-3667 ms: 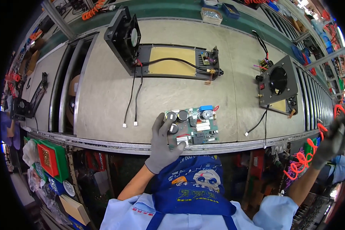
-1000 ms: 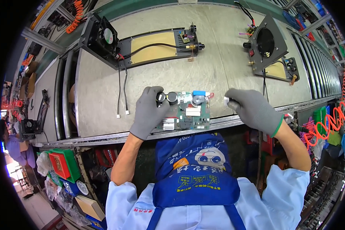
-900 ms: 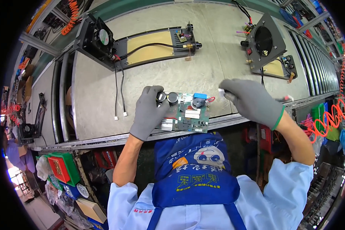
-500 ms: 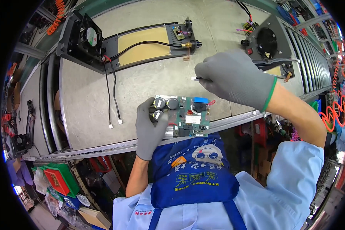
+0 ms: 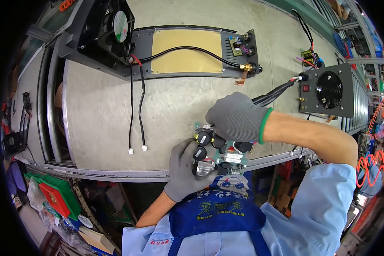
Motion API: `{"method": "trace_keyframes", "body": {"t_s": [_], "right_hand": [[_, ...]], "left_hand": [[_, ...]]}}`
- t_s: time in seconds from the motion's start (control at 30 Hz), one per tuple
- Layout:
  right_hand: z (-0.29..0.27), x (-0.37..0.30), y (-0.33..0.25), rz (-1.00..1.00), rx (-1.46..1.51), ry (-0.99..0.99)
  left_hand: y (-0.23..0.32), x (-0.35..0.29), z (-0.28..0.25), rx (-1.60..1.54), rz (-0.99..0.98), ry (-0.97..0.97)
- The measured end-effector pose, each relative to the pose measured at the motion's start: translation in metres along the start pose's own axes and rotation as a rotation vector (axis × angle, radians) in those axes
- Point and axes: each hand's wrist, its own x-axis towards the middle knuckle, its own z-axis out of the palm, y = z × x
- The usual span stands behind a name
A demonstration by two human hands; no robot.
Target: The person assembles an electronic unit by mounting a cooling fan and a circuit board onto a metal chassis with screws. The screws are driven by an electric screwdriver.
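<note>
My left hand, in a grey glove, grips the left side of a green circuit board at the table's front edge. Black round capacitors and a silver heat sink stand on the board beside its fingers. Over the board's far side, my right hand, also gloved, is closed with fingertips pointing down by the capacitors. Its fingertips and the small white cable plug it pinched a moment earlier are hidden. Black cables run from behind this hand to a dark grey fan housing at the right.
A grey metal chassis with a yellowish sheet and an upright fan lies at the back left. Two black leads with white plugs trail toward me. Metal rollers flank the table; red and green bins stand below left.
My right hand has come down and nearer to me, onto the board's far side. The board sits lower and tilted in my left hand. The whole view has shifted.
</note>
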Motion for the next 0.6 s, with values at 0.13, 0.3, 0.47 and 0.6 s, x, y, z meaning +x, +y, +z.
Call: {"method": "trace_keyframes", "body": {"t_s": [0.13, 0.3, 0.47, 0.6], "right_hand": [[-0.009, 0.009, -0.001, 0.016, 0.026, -0.088], [-0.014, 0.017, -0.003, 0.004, 0.027, -0.174], [-0.014, 0.022, -0.004, 0.021, 0.025, -0.194], [-0.013, 0.023, -0.006, 0.043, 0.067, -0.198]], "left_hand": [[-0.001, 0.001, -0.001, -0.031, -0.03, -0.025], [-0.004, 0.002, -0.002, -0.053, -0.018, -0.025], [-0.007, 0.0, 0.0, -0.073, -0.014, -0.026], [-0.009, -0.002, 0.001, -0.068, -0.018, -0.042]]}}
